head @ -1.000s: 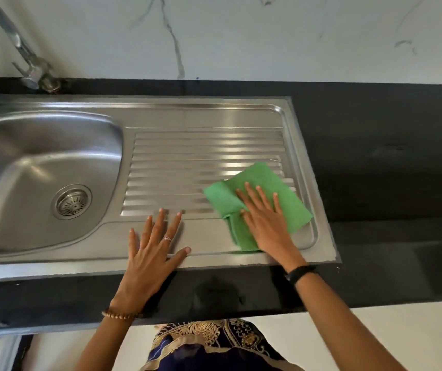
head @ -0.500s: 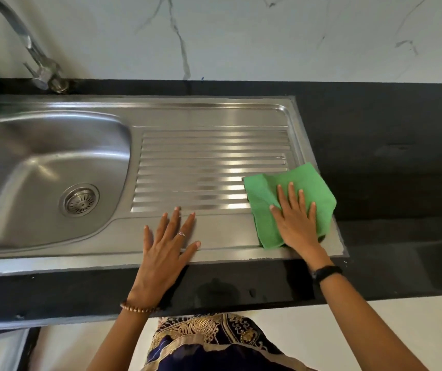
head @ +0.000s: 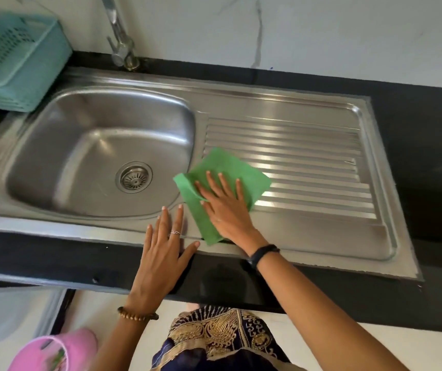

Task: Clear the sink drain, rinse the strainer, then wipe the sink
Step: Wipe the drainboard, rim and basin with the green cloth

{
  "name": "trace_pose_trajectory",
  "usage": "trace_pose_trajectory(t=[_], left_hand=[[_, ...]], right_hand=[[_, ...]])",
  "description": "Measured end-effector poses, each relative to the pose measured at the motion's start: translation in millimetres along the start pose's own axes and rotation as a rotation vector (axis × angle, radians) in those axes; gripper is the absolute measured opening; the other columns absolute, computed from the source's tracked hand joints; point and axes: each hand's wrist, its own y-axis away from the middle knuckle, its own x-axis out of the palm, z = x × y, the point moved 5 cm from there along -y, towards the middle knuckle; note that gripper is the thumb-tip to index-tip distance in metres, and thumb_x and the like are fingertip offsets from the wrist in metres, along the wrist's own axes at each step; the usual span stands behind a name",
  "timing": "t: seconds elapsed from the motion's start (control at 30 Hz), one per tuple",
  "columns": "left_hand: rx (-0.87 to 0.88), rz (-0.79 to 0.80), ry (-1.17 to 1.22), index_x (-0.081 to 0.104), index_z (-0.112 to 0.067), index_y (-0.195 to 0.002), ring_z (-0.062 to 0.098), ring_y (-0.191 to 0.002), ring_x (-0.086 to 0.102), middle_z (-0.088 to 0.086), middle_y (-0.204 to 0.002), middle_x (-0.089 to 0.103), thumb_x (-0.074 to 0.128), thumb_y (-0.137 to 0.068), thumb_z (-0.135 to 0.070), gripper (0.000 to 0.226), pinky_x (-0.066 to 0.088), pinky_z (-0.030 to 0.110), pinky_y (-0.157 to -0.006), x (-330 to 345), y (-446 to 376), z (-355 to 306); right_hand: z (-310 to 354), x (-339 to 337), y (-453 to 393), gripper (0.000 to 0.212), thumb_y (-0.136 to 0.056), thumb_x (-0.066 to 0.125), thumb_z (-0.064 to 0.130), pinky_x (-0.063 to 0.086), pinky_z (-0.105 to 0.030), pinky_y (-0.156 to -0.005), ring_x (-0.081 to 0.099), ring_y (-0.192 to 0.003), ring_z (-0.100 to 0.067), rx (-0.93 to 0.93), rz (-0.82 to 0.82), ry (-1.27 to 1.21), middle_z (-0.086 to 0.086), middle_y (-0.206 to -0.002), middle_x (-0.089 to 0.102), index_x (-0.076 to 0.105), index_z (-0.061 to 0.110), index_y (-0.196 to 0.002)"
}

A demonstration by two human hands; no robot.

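Two hands are at work over one stainless steel sink point(head: 321, 108) set in a black counter point(head: 428, 145). There is one green cloth point(head: 230, 167), one drain strainer point(head: 134, 177), one tap point(head: 119, 41), one teal plastic basket point(head: 13, 62) and one pink bin point(head: 62, 349). The right hand point(head: 225, 207) lies flat on the cloth, fingers straight and spread, pressing it down; this grip is apart, not curled round anything. The cloth sits at the left end of the ribbed drainboard point(head: 308, 162), just beside the bowl's right rim, its long axis running from about seven o'clock at the sink's front edge toward one o'clock, with a folded corner pointing toward nine o'clock. The right fingers point toward twelve o'clock. The left hand point(head: 163, 253) rests flat on the sink's front rim, just to the left of the cloth, fingers straight and pointing to about one o'clock, thumb splayed toward three o'clock; it holds nothing. The strainer is seated in the bowl's drain, at nine o'clock from the cloth. The basket stands at the counter's ten o'clock corner, the bin low at seven o'clock.
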Motion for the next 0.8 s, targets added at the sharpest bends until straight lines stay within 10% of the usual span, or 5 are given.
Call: trace_pose_trajectory(t=[0.33,0.8], left_hand=[[0.107,-0.005,0.042,-0.026,-0.029,-0.138,0.017,-0.142,-0.018,-0.004,-0.147,-0.033,0.038,-0.093,-0.042,0.08,-0.012,0.037,-0.114,-4.0,4.1,-3.0],[0.242,0.178,-0.367,-0.031,-0.034,-0.132,0.034,-0.143,-0.013,0.008,-0.149,-0.031,-0.044,-0.052,-0.064,0.087,-0.002,0.06,-0.112,52.2,7.5,-104.4]], right_hand=[[19.1,11.4,18.9,0.052,-0.101,0.024,0.035,-0.011,-0.047,-0.118,-0.005,-0.147,-0.015,-0.168,0.081,0.021,0.008,-0.16,0.001,0.005,0.031,-0.15],[-224.2,-62.4,185.9,0.05,-0.1,0.032,0.017,0.001,-0.042,-0.118,0.008,-0.147,-0.017,0.365,-0.026,0.055,0.001,-0.159,0.009,0.017,0.023,-0.149]])
